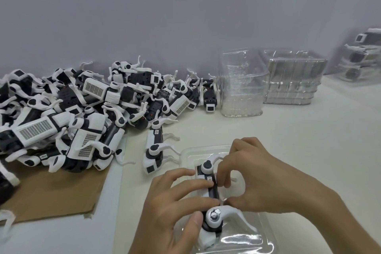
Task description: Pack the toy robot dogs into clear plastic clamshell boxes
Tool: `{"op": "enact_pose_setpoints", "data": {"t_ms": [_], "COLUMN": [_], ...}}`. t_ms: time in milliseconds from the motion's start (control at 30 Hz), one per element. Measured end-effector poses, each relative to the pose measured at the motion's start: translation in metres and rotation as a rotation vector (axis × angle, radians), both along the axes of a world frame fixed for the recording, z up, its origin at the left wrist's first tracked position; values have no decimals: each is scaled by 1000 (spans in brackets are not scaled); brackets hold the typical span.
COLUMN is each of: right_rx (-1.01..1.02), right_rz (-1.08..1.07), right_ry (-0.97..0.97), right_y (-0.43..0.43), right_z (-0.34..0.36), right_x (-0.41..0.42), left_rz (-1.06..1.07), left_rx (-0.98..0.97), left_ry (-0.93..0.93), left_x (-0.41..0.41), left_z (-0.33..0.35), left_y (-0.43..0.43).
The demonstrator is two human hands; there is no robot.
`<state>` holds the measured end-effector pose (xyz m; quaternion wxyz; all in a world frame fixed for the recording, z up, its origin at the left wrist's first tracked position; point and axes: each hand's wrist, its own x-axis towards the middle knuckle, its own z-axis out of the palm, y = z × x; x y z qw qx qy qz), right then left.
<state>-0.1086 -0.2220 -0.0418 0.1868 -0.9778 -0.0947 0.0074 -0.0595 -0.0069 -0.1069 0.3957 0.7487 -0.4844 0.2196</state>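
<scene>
Left hand [175,202]: lower centre of frame, fingers curled over the dog [212,192], thumb against its lower leg joint.
Right hand [257,175]: fingertips pinching the same dog near its upper leg joint, thumb at the body's right side.
Dog: black and white, lying lengthwise in the clamshell [247,239] between both hands, legs pointing right.
Clamshell: clear and open, flat on the table [309,130] at bottom centre.
Loose dog [153,150]: on its side just left of the clamshell.
Pile [72,109]: many dogs heaped across the left of frame, partly on the cardboard [57,192].
Cardboard: brown sheet, lower left.
Stacks [241,84]: two piles of clear shells, right of centre, against the wall.
Packed boxes [362,55]: stacked at the far right edge, dogs inside.
</scene>
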Motion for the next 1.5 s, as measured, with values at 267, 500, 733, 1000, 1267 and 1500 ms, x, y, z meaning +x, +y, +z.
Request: {"op": "enact_pose_setpoints", "data": {"t_ms": [267, 500, 733, 1000, 1267, 1500], "right_rx": [42, -307, -799, -625, -613, -706], "right_rz": [14, 34, 265, 291, 253, 82], "right_ry": [-40, 70, 23, -45, -5, -1], "right_y": [2, 6, 24, 13, 13, 7], "right_z": [-1, 11, 23, 14, 8, 5], "right_x": [3, 5, 18, 18, 19, 22], "left_rz": [7, 6, -19, -7, -76, -53], "left_rx": [-17, 17, 9, 10, -8, 0], "left_ry": [43, 15, 104, 176, 367, 402], "left_x": [-3, -11, -14, -13, -18, -11], "left_z": [5, 2, 3, 4, 5, 0], "left_y": [2, -4, -4, -3, 1, 6]}}
